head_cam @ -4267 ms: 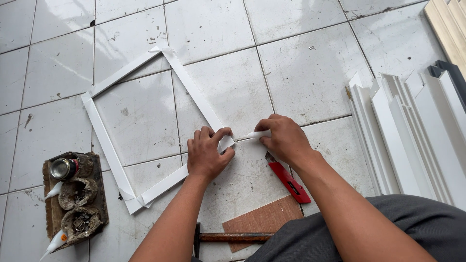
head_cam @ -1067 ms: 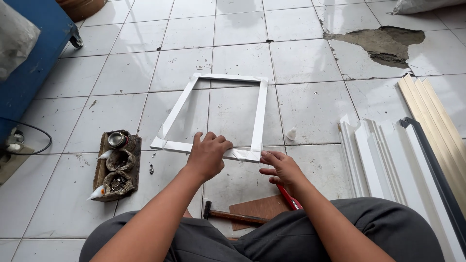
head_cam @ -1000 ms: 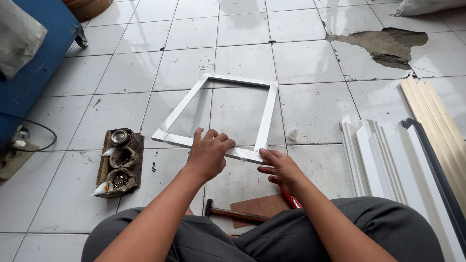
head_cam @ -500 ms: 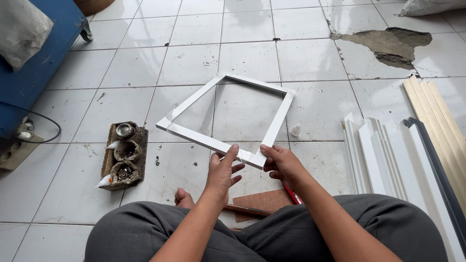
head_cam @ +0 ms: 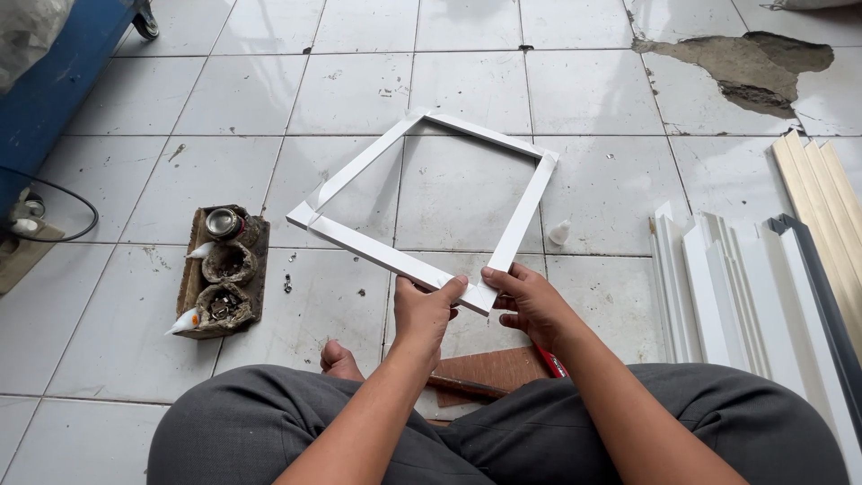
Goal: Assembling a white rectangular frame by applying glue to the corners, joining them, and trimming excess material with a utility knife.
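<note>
1. White floor tiles (head_cam: 135,314) lie under a white square frame (head_cam: 422,202), now turned diamond-wise since a second ago.
2. Left hand (head_cam: 424,310) and right hand (head_cam: 530,301) pinch its near corner, fingers closed on the strips.

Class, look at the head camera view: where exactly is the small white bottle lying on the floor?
The small white bottle lies on the tiled floor right of centre, just outside the right side of the white frame, between it and the stack of white mouldings.
</note>
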